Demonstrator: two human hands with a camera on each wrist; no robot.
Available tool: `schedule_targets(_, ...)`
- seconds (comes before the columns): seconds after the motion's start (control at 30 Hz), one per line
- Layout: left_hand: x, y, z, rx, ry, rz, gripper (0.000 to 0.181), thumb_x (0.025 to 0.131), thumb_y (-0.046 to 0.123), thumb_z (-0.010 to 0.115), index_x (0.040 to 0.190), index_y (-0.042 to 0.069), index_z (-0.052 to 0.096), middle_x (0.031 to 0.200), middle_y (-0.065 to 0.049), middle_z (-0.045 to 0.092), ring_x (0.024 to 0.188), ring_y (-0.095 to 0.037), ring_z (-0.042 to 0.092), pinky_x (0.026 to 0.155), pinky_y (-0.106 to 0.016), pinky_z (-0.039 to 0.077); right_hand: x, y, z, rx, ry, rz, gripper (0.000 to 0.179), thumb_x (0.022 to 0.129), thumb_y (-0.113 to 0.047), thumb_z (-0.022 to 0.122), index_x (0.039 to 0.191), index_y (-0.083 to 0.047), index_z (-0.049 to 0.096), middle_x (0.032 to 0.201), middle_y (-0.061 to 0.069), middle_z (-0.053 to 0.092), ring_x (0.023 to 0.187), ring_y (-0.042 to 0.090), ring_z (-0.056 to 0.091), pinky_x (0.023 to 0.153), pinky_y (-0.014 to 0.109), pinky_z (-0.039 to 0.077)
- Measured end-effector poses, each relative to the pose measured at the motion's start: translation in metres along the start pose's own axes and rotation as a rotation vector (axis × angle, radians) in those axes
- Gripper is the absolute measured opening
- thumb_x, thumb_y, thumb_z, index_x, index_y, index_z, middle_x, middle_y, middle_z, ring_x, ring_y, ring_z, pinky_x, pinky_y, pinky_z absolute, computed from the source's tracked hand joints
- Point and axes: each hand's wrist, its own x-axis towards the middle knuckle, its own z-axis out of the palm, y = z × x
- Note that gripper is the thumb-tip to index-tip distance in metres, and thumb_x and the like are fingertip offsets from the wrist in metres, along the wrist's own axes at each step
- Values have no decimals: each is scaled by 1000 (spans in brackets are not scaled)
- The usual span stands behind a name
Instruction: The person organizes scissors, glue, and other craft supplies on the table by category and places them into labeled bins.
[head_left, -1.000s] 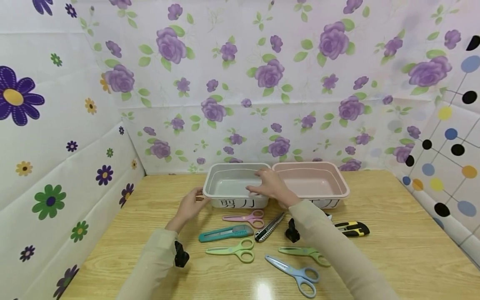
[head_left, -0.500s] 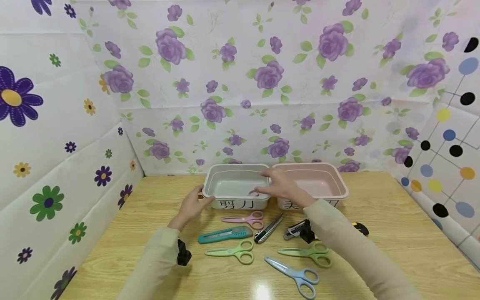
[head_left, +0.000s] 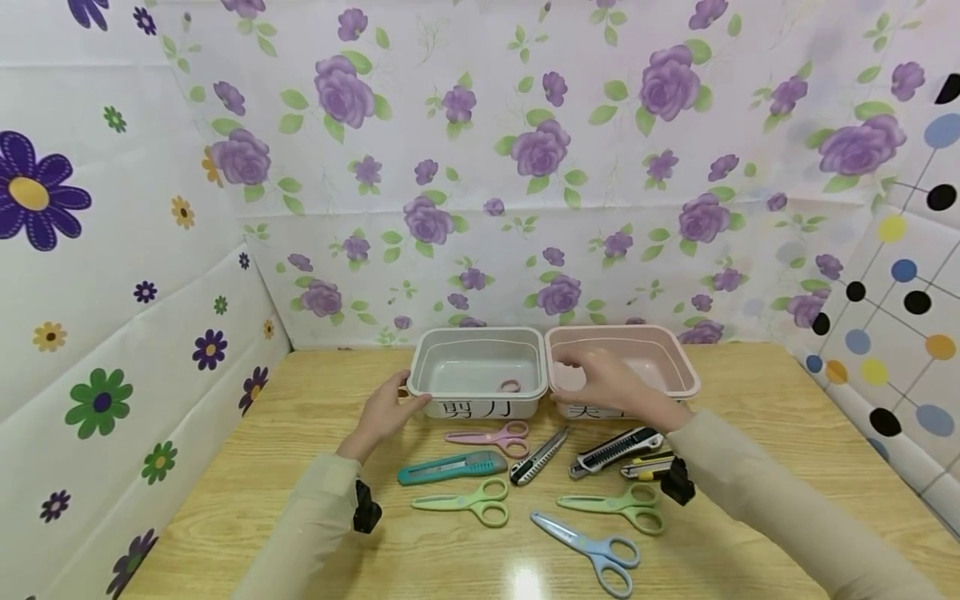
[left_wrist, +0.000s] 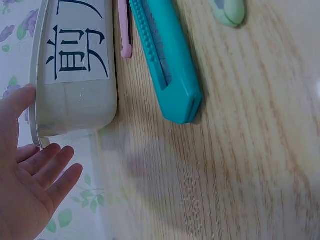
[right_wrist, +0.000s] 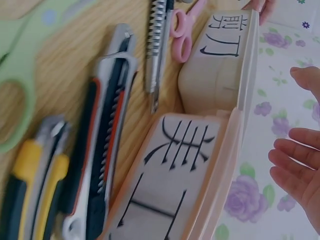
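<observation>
My left hand (head_left: pixel 386 417) rests at the front left corner of a grey bin (head_left: pixel 442 379). Its thumb and index finger touch the rim, while the other fingers spread loosely. One pink finger loop (head_left: pixel 510 386), perhaps from a pair of scissors, shows inside that bin. My right hand (head_left: pixel 603 383) hovers over a pink bin (head_left: pixel 663 367). The right wrist view shows that hand's relaxed fingers (right_wrist: pixel 295 150) with nothing between them. Both bins carry labels with dark characters on the front.
Before the bins lie pink scissors (head_left: pixel 495 437), a teal cutter (head_left: pixel 452 467), silver-black cutters (head_left: pixel 538 457) (head_left: pixel 615 450), a yellow-black cutter (head_left: pixel 645 465) under my right sleeve, green scissors (head_left: pixel 468 502) (head_left: pixel 618 504) and blue scissors (head_left: pixel 588 546). A flowered cloth (head_left: pixel 480 167) hangs behind.
My right hand has moved right, from over the grey bin to over the pink one, uncovering the pink loop and the cutters. The left hand stays at the grey bin's corner, its thumb now on the front rim.
</observation>
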Motion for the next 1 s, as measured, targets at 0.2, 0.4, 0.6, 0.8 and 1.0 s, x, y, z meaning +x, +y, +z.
schedule_targets(0.2, -1, 0, -1, 2, 9, 2, 60, 86, 30, 63, 133, 1, 41, 125, -18, 51, 107, -37, 52, 85, -49, 45, -25, -1, -11, -26, -51, 80, 48, 73, -34, 74, 109, -5, 63, 105, 11, 64, 97, 27, 59, 83, 42, 48)
schedule_targets(0.4, 0, 0, -2, -4, 2, 3, 60, 86, 30, 62, 134, 1, 40, 125, -19, 51, 107, -36, 52, 84, -48, 45, -46, 3, -17, -57, -73, 30, 54, 69, -33, 77, 108, 1, 61, 101, 12, 64, 90, 25, 59, 77, 39, 50)
schedule_targets(0.6, 1, -1, -2, -21, 13, -3, 60, 86, 29, 63, 134, 1, 41, 124, -18, 52, 106, -35, 52, 82, -47, 46, -66, 7, -17, -37, -116, 21, 54, 69, -35, 77, 107, 0, 61, 98, 8, 63, 88, 21, 58, 75, 35, 49)
schedule_targets(0.8, 1, -1, -1, -28, 11, -4, 60, 85, 30, 64, 133, 2, 42, 123, -18, 53, 105, -35, 53, 83, -47, 46, -89, 6, -15, 5, -162, 56, 55, 70, -40, 76, 110, -5, 61, 102, 3, 63, 92, 20, 58, 77, 36, 48)
schedule_targets(1.0, 0, -1, 1, -33, 12, -5, 59, 85, 29, 63, 133, 2, 41, 122, -19, 53, 105, -36, 52, 83, -47, 46, -110, 6, -9, 78, -198, 75, 51, 70, -39, 76, 107, -7, 61, 98, 2, 62, 87, 20, 59, 73, 36, 50)
